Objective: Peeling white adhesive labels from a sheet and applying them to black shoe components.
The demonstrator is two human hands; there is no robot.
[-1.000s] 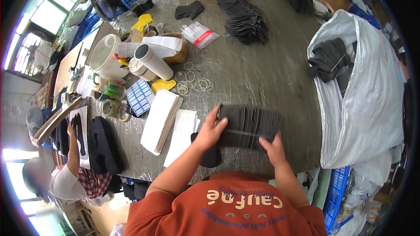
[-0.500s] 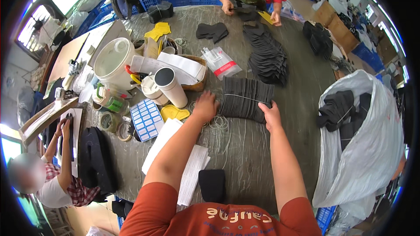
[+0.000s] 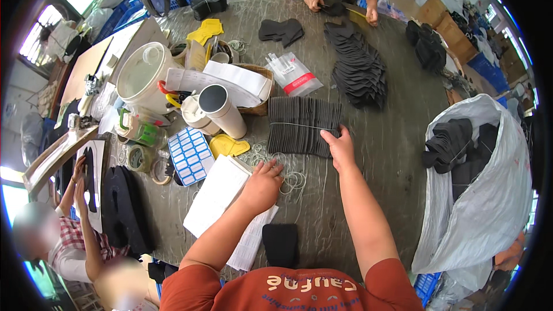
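Observation:
A bundle of dark grey cut fabric pieces (image 3: 302, 118) stands on the table in front of me, its pieces on edge in a row with a pale band around it. My right hand (image 3: 341, 148) grips the bundle's right end, thumb on top. My left hand (image 3: 263, 185) is nearer to me, away from the bundle, with fingers stretched over loose pale rubber bands (image 3: 295, 181). Beside that hand lies a stack of white paper sheets (image 3: 210, 198), partly under my left forearm. A single dark fabric piece (image 3: 280, 244) lies close to my body.
A white tumbler (image 3: 223, 116), a basket (image 3: 264, 106) with papers and a white bucket (image 3: 141, 78) crowd the left. Fanned dark pieces (image 3: 360, 69) lie ahead, near a co-worker's hands (image 3: 314, 0). A white sack (image 3: 478, 196) stands right; another person works at left.
My left hand has left the bundle's side and come nearer to me, over the rubber bands. The bundle has shifted slightly left with my right hand still on it.

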